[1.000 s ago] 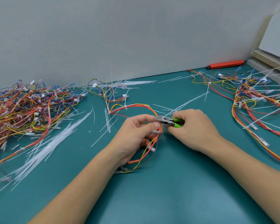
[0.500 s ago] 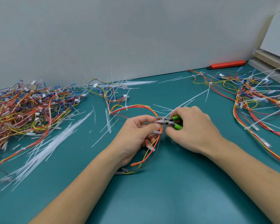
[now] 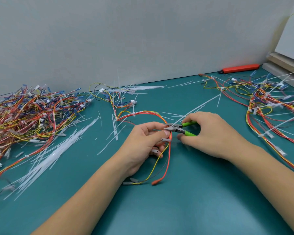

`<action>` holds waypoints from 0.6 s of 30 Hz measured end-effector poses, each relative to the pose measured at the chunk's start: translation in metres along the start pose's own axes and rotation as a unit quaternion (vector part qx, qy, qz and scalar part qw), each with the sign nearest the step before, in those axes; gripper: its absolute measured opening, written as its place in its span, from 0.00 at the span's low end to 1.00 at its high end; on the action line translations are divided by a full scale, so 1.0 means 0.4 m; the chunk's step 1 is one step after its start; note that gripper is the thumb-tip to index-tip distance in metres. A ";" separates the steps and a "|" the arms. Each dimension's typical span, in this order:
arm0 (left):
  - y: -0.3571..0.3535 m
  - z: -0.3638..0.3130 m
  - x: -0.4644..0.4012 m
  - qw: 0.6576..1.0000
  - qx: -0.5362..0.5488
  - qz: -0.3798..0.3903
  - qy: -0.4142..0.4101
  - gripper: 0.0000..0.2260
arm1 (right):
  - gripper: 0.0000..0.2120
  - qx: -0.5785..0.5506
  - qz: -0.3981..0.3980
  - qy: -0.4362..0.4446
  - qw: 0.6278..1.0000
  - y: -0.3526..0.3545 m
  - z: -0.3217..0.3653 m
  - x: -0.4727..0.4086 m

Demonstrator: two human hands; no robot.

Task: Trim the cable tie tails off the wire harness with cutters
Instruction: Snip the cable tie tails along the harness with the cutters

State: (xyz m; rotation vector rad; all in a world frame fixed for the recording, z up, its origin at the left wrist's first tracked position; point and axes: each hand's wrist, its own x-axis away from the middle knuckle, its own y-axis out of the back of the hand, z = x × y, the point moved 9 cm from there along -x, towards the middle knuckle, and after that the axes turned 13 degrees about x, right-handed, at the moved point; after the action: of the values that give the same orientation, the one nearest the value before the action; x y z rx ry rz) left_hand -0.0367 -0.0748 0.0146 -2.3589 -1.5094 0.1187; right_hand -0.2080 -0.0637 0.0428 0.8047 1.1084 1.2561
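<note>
— Where was the harness [image 3: 161, 119], and who held it?

— It lay near the middle of the mat [image 3: 193, 192]. The left hand [image 3: 143, 143] pinched its red and yellow wires between thumb and curled fingers. The loose wire ends hung down toward the front edge.

— And the cutters [image 3: 176, 128]?

— The right hand [image 3: 209, 134] gripped the green handles, fingers curled around them. The metal tips were a little apart and touched the wires just beside the left thumb. A tie tail [image 3: 199, 106] ran from there toward the far right corner.

— What else was on the mat?

— A pile of harnesses [image 3: 29, 116] at the left edge, cut tails [image 3: 46, 156] in front of it, more harnesses [image 3: 271, 106] at the right edge, and a red knife [image 3: 239, 68] at the far edge.
</note>
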 end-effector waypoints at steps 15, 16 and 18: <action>-0.004 -0.011 0.011 0.999 0.044 -0.015 0.005 0.06 | 0.14 -0.069 -0.065 -0.016 0.995 0.000 0.011 0.006; -0.005 -0.011 0.011 0.999 0.045 -0.013 0.004 0.08 | 0.14 -0.076 -0.061 -0.018 0.995 -0.002 0.010 0.005; -0.005 -0.014 0.010 0.999 0.048 -0.011 0.004 0.11 | 0.14 -0.079 -0.049 -0.014 0.996 -0.009 0.014 0.003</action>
State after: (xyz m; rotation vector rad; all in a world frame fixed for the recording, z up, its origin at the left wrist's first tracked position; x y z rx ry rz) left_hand -0.0352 -0.0718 0.0207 -2.2654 -1.4908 0.1715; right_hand -0.2016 -0.0624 0.0409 0.6402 1.0010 1.2288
